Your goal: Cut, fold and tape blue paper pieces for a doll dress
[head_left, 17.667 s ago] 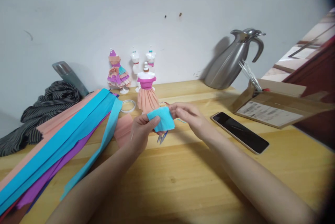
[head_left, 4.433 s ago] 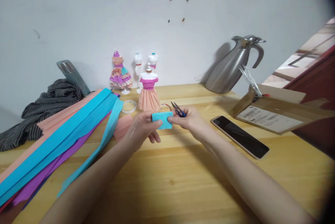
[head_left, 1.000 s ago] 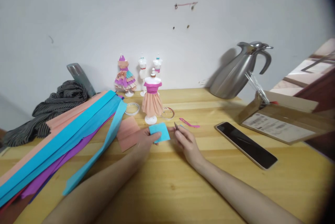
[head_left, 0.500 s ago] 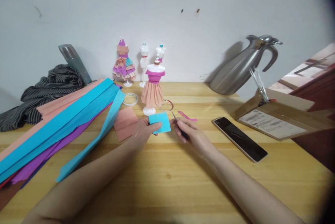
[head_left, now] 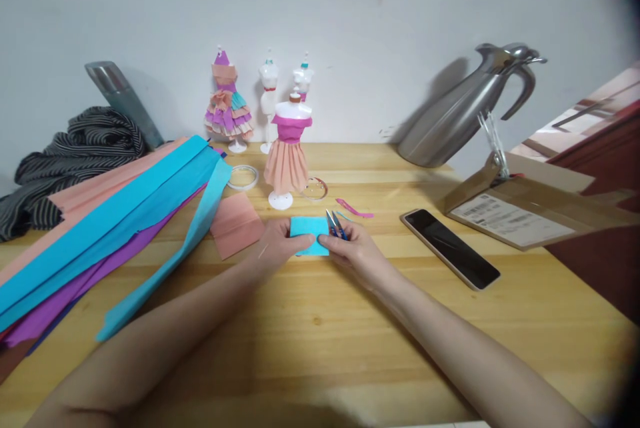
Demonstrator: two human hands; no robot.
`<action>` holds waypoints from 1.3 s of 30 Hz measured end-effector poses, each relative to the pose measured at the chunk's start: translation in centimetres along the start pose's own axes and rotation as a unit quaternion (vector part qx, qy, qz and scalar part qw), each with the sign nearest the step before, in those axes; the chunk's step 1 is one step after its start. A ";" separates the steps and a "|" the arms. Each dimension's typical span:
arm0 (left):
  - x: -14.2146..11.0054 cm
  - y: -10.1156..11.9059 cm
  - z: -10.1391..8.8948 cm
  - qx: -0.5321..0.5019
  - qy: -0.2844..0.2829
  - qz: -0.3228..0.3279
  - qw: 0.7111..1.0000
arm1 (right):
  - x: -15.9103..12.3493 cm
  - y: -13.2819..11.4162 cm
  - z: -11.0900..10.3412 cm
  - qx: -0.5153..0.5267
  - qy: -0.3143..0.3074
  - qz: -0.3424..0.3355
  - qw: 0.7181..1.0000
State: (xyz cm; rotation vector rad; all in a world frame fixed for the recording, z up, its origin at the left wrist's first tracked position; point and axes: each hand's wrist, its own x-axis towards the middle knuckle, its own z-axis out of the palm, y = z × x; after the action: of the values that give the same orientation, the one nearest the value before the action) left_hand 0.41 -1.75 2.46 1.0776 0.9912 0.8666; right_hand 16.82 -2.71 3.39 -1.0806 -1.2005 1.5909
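Observation:
A square of blue crepe paper is pinched between both my hands, low over the table. My left hand grips its left side, thumb on top. With thumb and fingertips, my right hand pinches its right edge. The same right hand also keeps a pair of small scissors in its fingers, blades pointing away and slightly apart; their handles are mostly hidden. Just beyond stands a small dress form in a pink top and peach pleated skirt. A peach paper square lies left of my left hand.
Crepe paper strips spread across the left. Behind them are striped cloth and a bottle. A tape roll, more dress forms, pink scraps, a phone, a cardboard box and a steel jug surround the hands.
My right hand has moved left and taken hold of the blue paper's right edge, the scissors turning with their blades forward. A thin blue sliver now lies by the pink scraps. The view has tilted down.

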 end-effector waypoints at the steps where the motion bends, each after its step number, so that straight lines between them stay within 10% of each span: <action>1: 0.1 -0.1 -0.1 0.006 0.008 0.002 1.000 | 0.0 0.0 -0.1 0.008 -0.001 0.003 1.000; 28: 0.6 -2.0 0.1 -0.048 0.040 -0.006 0.998 | 0.9 0.8 -1.3 -0.161 0.058 -0.091 0.981; 39: 1.2 -0.7 -0.8 0.109 -0.055 -0.046 0.991 | 0.8 -1.1 -2.3 -0.247 -0.048 -0.086 0.964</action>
State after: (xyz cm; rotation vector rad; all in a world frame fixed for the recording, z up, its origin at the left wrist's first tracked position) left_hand 0.08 -0.61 1.38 1.2402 1.0509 0.6261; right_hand 18.93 -1.21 3.95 -1.1719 -1.7685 1.2501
